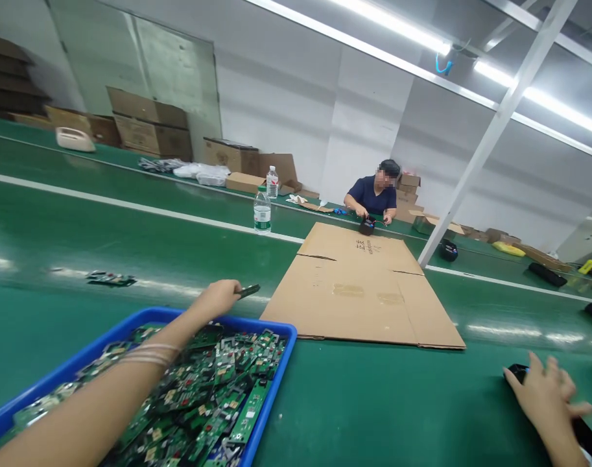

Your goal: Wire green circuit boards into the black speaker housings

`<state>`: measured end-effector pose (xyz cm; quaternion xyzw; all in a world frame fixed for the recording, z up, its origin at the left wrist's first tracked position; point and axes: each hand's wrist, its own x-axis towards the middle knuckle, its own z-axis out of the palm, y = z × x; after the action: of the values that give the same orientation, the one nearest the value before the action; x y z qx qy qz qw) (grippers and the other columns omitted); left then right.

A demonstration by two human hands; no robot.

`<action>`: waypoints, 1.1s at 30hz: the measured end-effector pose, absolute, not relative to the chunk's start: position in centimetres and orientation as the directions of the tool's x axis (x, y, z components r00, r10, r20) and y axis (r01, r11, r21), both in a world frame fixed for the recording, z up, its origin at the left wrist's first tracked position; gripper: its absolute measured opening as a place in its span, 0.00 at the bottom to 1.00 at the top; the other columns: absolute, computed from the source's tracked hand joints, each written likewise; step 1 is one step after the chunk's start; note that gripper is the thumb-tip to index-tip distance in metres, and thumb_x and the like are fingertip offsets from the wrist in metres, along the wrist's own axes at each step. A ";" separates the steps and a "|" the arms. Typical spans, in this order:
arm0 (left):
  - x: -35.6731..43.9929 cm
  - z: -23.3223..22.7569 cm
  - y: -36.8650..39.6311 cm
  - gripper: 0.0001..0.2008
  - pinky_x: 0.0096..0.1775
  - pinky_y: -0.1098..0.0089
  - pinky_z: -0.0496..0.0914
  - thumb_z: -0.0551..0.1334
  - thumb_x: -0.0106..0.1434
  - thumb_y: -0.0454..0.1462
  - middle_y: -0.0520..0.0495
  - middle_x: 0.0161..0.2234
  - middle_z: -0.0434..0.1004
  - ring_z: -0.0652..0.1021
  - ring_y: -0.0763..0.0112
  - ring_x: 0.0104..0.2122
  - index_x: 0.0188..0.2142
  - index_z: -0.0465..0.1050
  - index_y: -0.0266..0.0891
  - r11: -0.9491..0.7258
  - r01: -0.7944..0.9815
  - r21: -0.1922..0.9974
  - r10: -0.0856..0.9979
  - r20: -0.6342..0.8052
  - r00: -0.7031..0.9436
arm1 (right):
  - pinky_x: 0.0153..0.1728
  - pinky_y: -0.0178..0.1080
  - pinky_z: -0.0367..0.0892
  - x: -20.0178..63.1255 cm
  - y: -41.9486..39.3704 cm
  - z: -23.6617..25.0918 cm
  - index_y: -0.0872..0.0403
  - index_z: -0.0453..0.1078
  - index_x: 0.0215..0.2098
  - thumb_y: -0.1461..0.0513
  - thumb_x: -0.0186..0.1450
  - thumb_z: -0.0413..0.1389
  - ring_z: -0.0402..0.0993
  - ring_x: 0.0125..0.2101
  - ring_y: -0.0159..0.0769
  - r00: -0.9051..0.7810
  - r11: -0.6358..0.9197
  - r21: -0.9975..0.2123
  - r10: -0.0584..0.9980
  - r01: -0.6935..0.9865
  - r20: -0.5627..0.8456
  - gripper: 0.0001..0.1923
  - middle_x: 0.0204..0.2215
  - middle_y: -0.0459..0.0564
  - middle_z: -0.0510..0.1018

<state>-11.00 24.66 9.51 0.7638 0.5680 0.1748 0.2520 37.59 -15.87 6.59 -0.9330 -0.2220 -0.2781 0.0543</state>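
one blue tray (pixel 272 395) of green boards (pixel 198 389), single board (pixel 248 291) lifted over its far rim

i see two hands: left hand (pixel 220 298) pinching that single board; right hand (pixel 543 392) fingers spread at one dark item (pixel 516 373), mostly hidden, contact unclear. ahead: one cardboard sheet (pixel 368 308), two bottles (pixel 262 217), one co-worker (pixel 373 194). tray cut off lower left; heaped boards overlap, can't count.

Blue tray (pixel 275 394) cut off lower left; right hand (pixel 543 394) partly hides black object (pixel 517 372)
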 end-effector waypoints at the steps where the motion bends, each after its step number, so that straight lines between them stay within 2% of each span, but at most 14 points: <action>1: -10.4 9.9 23.2 0.08 0.40 0.62 0.67 0.58 0.57 0.37 0.47 0.27 0.74 0.75 0.60 0.37 0.24 0.64 0.37 -0.240 0.740 0.629 0.951 0.000 0.309 | 0.45 0.66 0.48 36.3 -13.6 6.9 0.58 0.59 0.55 0.52 0.62 0.41 0.47 0.56 0.61 0.745 -0.891 0.057 0.410 0.451 0.527 0.27 0.57 0.68 0.52; 2: -9.8 10.2 21.6 0.06 0.40 0.62 0.67 0.56 0.57 0.37 0.46 0.29 0.75 0.75 0.58 0.39 0.25 0.63 0.38 -0.255 0.689 0.678 0.943 0.016 0.333 | 0.45 0.65 0.49 34.8 -11.4 7.2 0.57 0.59 0.55 0.54 0.63 0.42 0.48 0.56 0.59 0.732 -0.865 0.099 0.472 0.492 0.490 0.25 0.58 0.65 0.52; 5: -7.7 10.7 15.9 0.05 0.37 0.68 0.70 0.50 0.59 0.38 0.46 0.34 0.76 0.76 0.65 0.38 0.31 0.60 0.39 -0.265 0.507 0.820 0.886 0.000 0.463 | 0.46 0.63 0.50 30.6 -5.0 7.4 0.54 0.59 0.55 0.58 0.62 0.47 0.49 0.56 0.56 0.690 -0.766 0.175 0.636 0.619 0.346 0.23 0.58 0.62 0.53; 8: -5.7 10.3 11.2 0.06 0.37 0.68 0.71 0.48 0.59 0.40 0.44 0.38 0.73 0.76 0.67 0.39 0.33 0.57 0.40 -0.108 0.235 0.966 0.789 -0.061 0.611 | 0.46 0.62 0.52 27.1 -0.3 6.8 0.55 0.57 0.56 0.60 0.61 0.50 0.51 0.55 0.56 0.596 -0.627 0.116 0.772 0.770 0.220 0.25 0.58 0.63 0.54; 10: -4.5 9.7 9.5 0.05 0.36 0.68 0.70 0.47 0.59 0.39 0.44 0.38 0.70 0.75 0.68 0.39 0.32 0.56 0.41 -0.097 0.237 0.967 0.774 -0.077 0.628 | 0.45 0.63 0.52 25.4 1.9 6.2 0.57 0.57 0.56 0.63 0.60 0.51 0.51 0.55 0.58 0.525 -0.546 0.071 0.828 0.835 0.196 0.25 0.57 0.64 0.55; 12: -3.5 8.7 8.7 0.03 0.36 0.68 0.68 0.47 0.58 0.37 0.48 0.33 0.68 0.73 0.67 0.35 0.30 0.55 0.41 -0.135 0.295 0.946 0.785 -0.079 0.614 | 0.46 0.62 0.53 24.2 3.6 5.9 0.58 0.57 0.56 0.65 0.60 0.50 0.51 0.54 0.58 0.461 -0.481 0.063 0.864 0.874 0.200 0.25 0.57 0.64 0.56; 14: -2.9 7.8 8.6 0.02 0.36 0.67 0.66 0.49 0.56 0.35 0.52 0.26 0.63 0.70 0.67 0.30 0.27 0.55 0.42 -0.159 0.327 0.932 0.794 -0.076 0.604 | 0.47 0.56 0.55 23.5 4.9 5.9 0.58 0.57 0.56 0.67 0.60 0.49 0.52 0.54 0.55 0.409 -0.430 0.071 0.890 0.900 0.200 0.25 0.57 0.62 0.57; 17: -2.5 6.8 8.7 0.03 0.35 0.67 0.63 0.49 0.55 0.33 0.55 0.23 0.59 0.68 0.68 0.27 0.26 0.54 0.42 -0.150 0.329 0.932 0.796 -0.084 0.599 | 0.48 0.47 0.57 23.3 7.1 6.7 0.61 0.57 0.56 0.70 0.61 0.45 0.55 0.53 0.48 0.349 -0.366 0.074 0.920 0.928 0.178 0.24 0.56 0.60 0.60; 21: -2.3 6.3 8.8 0.02 0.32 0.69 0.65 0.50 0.56 0.35 0.52 0.26 0.67 0.72 0.67 0.30 0.29 0.55 0.42 -0.010 0.259 0.966 0.783 -0.153 0.603 | 0.50 0.37 0.56 23.8 10.3 8.1 0.63 0.47 0.61 0.76 0.60 0.40 0.57 0.54 0.37 0.285 -0.296 0.073 0.950 0.952 0.129 0.30 0.61 0.58 0.50; 23: -2.2 6.3 9.0 0.03 0.31 0.70 0.66 0.51 0.56 0.35 0.49 0.30 0.71 0.75 0.67 0.33 0.30 0.54 0.41 0.095 0.194 0.976 0.769 -0.195 0.609 | 0.48 0.35 0.59 23.8 11.8 8.5 0.62 0.44 0.62 0.75 0.61 0.42 0.59 0.52 0.36 0.282 -0.289 0.071 0.954 0.955 0.098 0.30 0.61 0.59 0.47; 26: -2.1 6.7 9.5 0.05 0.32 0.71 0.68 0.53 0.57 0.35 0.47 0.32 0.74 0.76 0.68 0.34 0.30 0.54 0.41 0.248 0.066 0.966 0.764 -0.237 0.600 | 0.45 0.40 0.63 22.9 13.5 8.6 0.60 0.51 0.59 0.68 0.63 0.50 0.63 0.49 0.39 0.326 -0.330 0.078 0.944 0.941 0.059 0.26 0.58 0.60 0.54; 29: -2.3 7.5 9.8 0.07 0.33 0.71 0.69 0.56 0.57 0.35 0.46 0.32 0.75 0.76 0.70 0.33 0.29 0.55 0.41 0.383 -0.088 0.920 0.765 -0.263 0.587 | 0.41 0.44 0.66 21.3 13.9 8.8 0.58 0.60 0.51 0.59 0.64 0.51 0.68 0.43 0.38 0.345 -0.345 0.092 0.938 0.934 0.021 0.18 0.48 0.54 0.66; 31: -2.6 8.0 9.8 0.08 0.33 0.71 0.69 0.57 0.56 0.35 0.44 0.32 0.77 0.77 0.71 0.31 0.28 0.56 0.40 0.466 -0.167 0.869 0.746 -0.284 0.602 | 0.38 0.42 0.67 20.6 13.3 9.3 0.59 0.64 0.46 0.60 0.65 0.50 0.69 0.38 0.35 0.304 -0.303 0.095 0.953 0.948 -0.002 0.13 0.41 0.52 0.70; 33: -2.7 8.3 9.6 0.07 0.31 0.73 0.69 0.58 0.55 0.33 0.43 0.31 0.77 0.76 0.72 0.29 0.27 0.57 0.39 0.532 -0.213 0.819 0.722 -0.309 0.619 | 0.35 0.38 0.65 20.8 12.1 10.2 0.58 0.65 0.45 0.65 0.65 0.48 0.69 0.37 0.35 0.235 -0.234 0.087 0.972 0.968 -0.001 0.11 0.38 0.52 0.72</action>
<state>-2.67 9.61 8.26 0.3884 0.3279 0.2879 0.8116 20.77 12.07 10.24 -0.7849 -0.6181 -0.0262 -0.0345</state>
